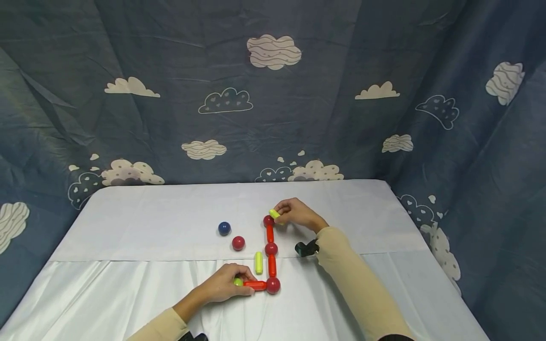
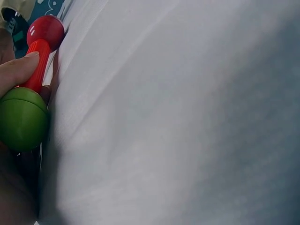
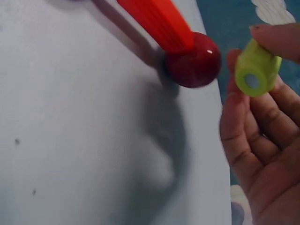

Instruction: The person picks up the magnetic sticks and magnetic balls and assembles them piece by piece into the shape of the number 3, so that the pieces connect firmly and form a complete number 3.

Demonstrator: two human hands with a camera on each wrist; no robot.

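My left hand (image 1: 226, 283) grips a red rod (image 1: 255, 285) lying sideways, its thumb along the rod in the left wrist view. A green ball (image 2: 23, 119) sits on the rod's near end, a red ball (image 2: 46, 33) on its other end. From that corner ball, red rods (image 1: 272, 266) and red balls (image 1: 271, 249) run in a line away from me. At the far end, my right hand (image 1: 298, 214) pinches a yellow-green rod (image 3: 258, 70) between thumb and fingers. A round grey disc shows in its end. In the right wrist view it is apart from the last red ball (image 3: 193, 61).
Left of the line lie a loose blue ball (image 1: 224, 228), a loose red ball (image 1: 238, 243) and another yellow-green rod (image 1: 259, 263). A white cloth (image 1: 141, 222) covers the table. Behind it hangs a dark blue curtain (image 1: 298, 118) with clouds.
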